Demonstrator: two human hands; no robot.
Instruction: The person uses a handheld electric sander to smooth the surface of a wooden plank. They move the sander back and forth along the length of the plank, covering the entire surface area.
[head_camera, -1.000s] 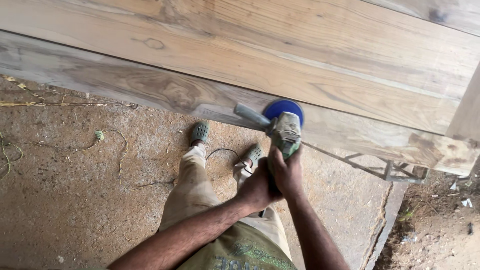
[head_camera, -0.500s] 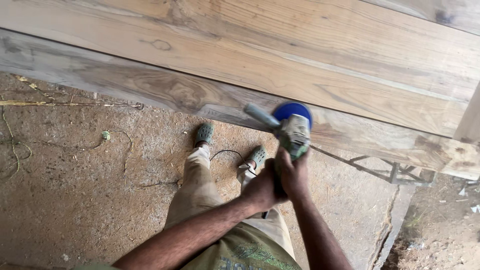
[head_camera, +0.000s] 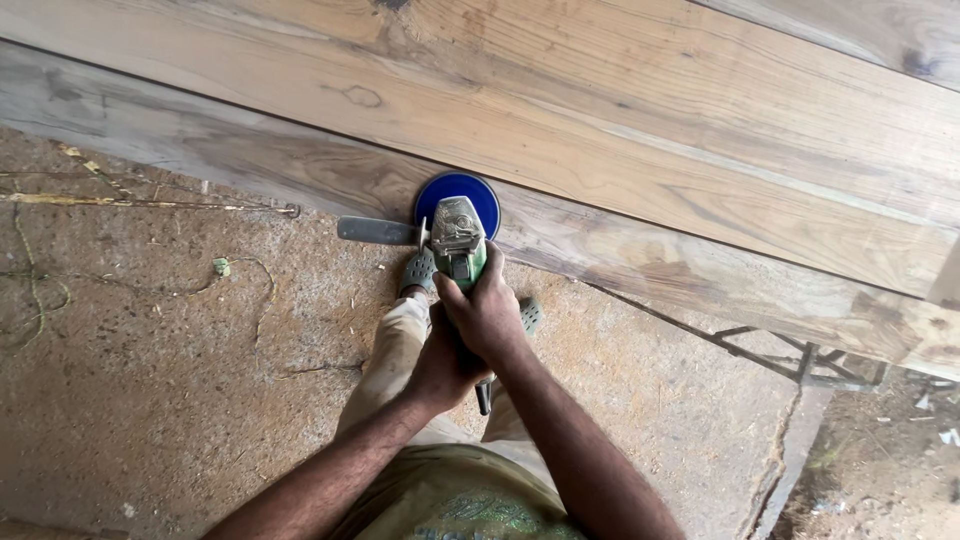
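Gripping the green body of an angle grinder (head_camera: 456, 245), the fingers of the right hand (head_camera: 490, 315) curl tight round its neck just behind the grey gear head, knuckles up. Under and slightly behind it, the left hand (head_camera: 440, 365) wraps the rear of the same tool; its fingers are closed on the handle, though most of them are hidden by the right hand. Both wrists run straight into two bare forearms that come up from the bottom edge and meet at the tool, so the arms form a narrow wedge pointing at the wood.

At the tool's front, one round blue disc (head_camera: 458, 192) lies flat on the near edge of a long wooden plank (head_camera: 640, 170), partly overhanging it. One grey side handle (head_camera: 375, 231) sticks out to the left of the gear head, with no hand on it. A dark cord end (head_camera: 483, 397) shows below the hands.

At least three planks lie side by side, running across the view on a slant. Part of a metal frame (head_camera: 800, 355) shows under the nearest one on the right.

Below the hands are beige trousers (head_camera: 395, 350) and two green perforated clogs (head_camera: 418, 272), standing on a rough concrete floor (head_camera: 150, 380). Thin green string (head_camera: 222, 266) trails across it. No container is in view.
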